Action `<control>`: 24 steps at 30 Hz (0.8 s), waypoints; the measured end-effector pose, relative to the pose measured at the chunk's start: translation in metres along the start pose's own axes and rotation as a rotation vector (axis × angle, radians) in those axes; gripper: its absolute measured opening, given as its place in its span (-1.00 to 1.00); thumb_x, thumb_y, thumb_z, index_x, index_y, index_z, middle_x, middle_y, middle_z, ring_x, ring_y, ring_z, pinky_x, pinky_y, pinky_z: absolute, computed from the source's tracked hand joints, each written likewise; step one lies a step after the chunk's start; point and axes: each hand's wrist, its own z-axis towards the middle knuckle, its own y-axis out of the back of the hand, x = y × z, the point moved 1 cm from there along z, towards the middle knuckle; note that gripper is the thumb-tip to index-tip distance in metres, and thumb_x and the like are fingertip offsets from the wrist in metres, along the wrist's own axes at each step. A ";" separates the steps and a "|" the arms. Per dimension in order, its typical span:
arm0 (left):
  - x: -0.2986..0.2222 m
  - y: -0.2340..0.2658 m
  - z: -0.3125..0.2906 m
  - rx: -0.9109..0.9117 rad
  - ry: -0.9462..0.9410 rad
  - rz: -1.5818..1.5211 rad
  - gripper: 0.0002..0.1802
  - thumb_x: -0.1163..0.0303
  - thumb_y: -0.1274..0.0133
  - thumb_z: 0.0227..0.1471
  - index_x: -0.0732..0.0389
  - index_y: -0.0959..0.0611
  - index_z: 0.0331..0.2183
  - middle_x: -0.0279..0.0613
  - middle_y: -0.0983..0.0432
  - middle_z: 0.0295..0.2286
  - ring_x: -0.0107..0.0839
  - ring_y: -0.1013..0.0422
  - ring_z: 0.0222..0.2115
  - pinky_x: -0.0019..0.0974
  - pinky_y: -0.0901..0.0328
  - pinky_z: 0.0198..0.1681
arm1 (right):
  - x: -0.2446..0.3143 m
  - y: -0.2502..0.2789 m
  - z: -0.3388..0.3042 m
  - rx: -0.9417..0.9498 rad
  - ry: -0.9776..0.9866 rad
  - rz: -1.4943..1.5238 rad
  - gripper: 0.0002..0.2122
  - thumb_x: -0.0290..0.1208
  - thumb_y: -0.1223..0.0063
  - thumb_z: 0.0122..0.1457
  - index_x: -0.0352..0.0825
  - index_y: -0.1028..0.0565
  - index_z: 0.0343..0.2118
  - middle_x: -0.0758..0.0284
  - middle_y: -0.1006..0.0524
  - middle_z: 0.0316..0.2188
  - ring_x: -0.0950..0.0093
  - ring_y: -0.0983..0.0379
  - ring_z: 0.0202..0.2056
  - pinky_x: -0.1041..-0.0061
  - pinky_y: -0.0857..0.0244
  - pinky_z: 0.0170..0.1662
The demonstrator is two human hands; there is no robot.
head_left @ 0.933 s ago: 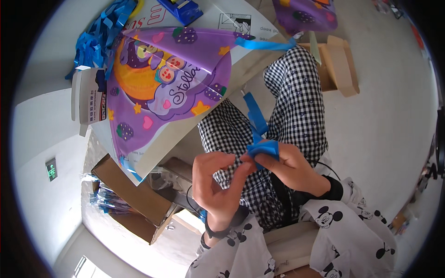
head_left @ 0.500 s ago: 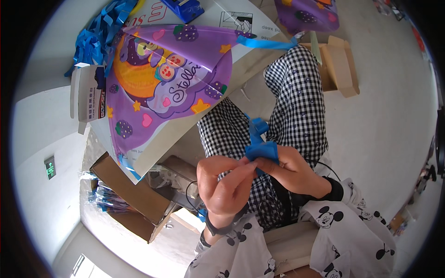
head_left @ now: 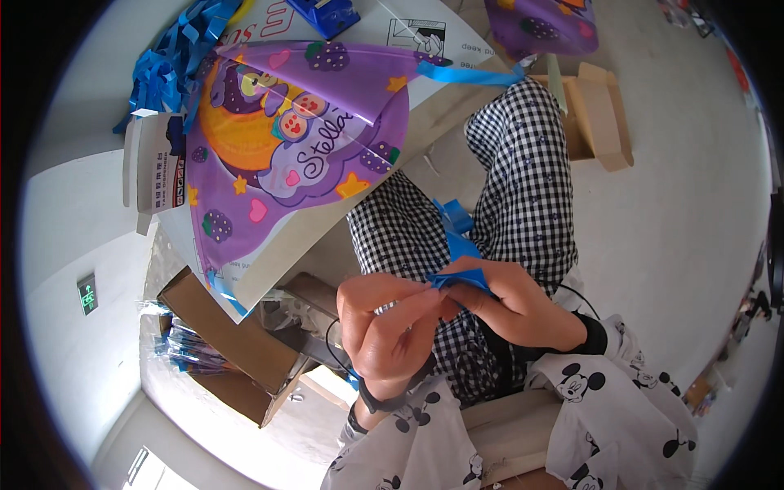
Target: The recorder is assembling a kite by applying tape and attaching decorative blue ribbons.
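Above my lap, both hands hold a blue ribbon (head_left: 463, 246), whose folded end lies between them while a loop hangs beyond toward my knees. My left hand (head_left: 384, 327) is closed, thumb and fingertips pinching the left tip of the ribbon. My right hand (head_left: 514, 298) is closed round the other side, its thumb pressing on the fold. Part of the ribbon is hidden under the right fingers. On the table ahead and left lies a purple sheet (head_left: 269, 204), kite-like, with a cartoon print and blue strips at its corners.
A heap of blue ribbons (head_left: 163, 77) hangs at the table's far left, beside a small white box (head_left: 159, 163). A blue tape dispenser (head_left: 327, 16) stands at the back. Cardboard boxes (head_left: 233, 335) (head_left: 600, 114) are on both sides. Another purple sheet (head_left: 543, 28) lies at the far right.
My left hand has shifted slightly left. The blue ribbon between my hands has turned and flattened, with its tip now narrower at my left fingertips. The purple sheet has barely changed.
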 end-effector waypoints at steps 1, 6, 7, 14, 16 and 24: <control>0.000 0.000 0.000 0.008 0.009 0.007 -0.60 0.67 -0.30 -0.42 0.16 -0.63 -0.38 -0.31 -0.47 -0.43 -0.39 -0.40 -0.46 -0.39 -0.25 -0.46 | 0.001 0.000 0.000 0.011 0.006 -0.004 -0.88 -0.58 0.13 0.24 -0.42 -0.41 -0.20 0.32 -0.49 -0.49 0.55 -0.47 -0.44 0.58 -0.36 -0.33; -0.003 0.001 -0.004 0.037 0.001 0.066 -0.63 0.67 -0.29 -0.42 0.11 -0.64 -0.43 -0.39 -0.44 -0.47 -0.41 -0.39 -0.48 -0.39 -0.23 -0.47 | 0.000 0.001 0.001 0.011 0.000 0.026 -0.88 -0.59 0.13 0.23 -0.42 -0.41 -0.20 0.33 -0.49 -0.50 0.56 -0.46 -0.45 0.59 -0.34 -0.34; -0.003 0.000 -0.005 0.042 0.003 0.073 -0.63 0.67 -0.29 -0.42 0.11 -0.64 -0.43 -0.39 -0.44 -0.47 -0.41 -0.39 -0.48 -0.39 -0.23 -0.47 | -0.001 0.000 0.001 0.029 -0.014 0.077 -0.88 -0.58 0.13 0.24 -0.42 -0.41 -0.20 0.34 -0.49 -0.51 0.57 -0.44 -0.46 0.60 -0.33 -0.35; 0.000 0.003 -0.008 0.060 -0.190 0.197 -0.55 0.56 -0.34 -0.49 0.07 -0.67 -0.36 -0.40 -0.41 -0.40 -0.46 -0.37 -0.43 -0.42 -0.22 -0.48 | -0.001 0.004 -0.001 0.010 -0.083 0.172 -0.89 -0.53 0.14 0.26 -0.40 -0.41 -0.23 0.37 -0.47 -0.54 0.62 -0.35 -0.52 0.62 -0.25 -0.42; 0.000 0.004 -0.008 0.062 -0.229 0.217 -0.53 0.54 -0.35 -0.50 0.07 -0.68 -0.35 -0.39 -0.41 -0.38 -0.47 -0.37 -0.42 -0.43 -0.21 -0.48 | -0.001 0.005 -0.001 0.064 -0.134 0.270 -0.89 -0.53 0.16 0.27 -0.38 -0.42 -0.24 0.38 -0.47 -0.55 0.62 -0.36 -0.53 0.62 -0.25 -0.43; -0.002 0.003 -0.015 0.044 -0.265 0.261 -0.58 0.51 -0.34 -0.45 0.03 -0.68 -0.36 -0.40 -0.39 -0.37 -0.47 -0.37 -0.41 -0.43 -0.21 -0.47 | 0.000 0.012 0.001 0.191 -0.269 0.485 -0.87 -0.53 0.21 0.28 -0.40 -0.41 -0.22 0.34 -0.49 -0.53 0.60 -0.42 -0.55 0.64 -0.30 -0.48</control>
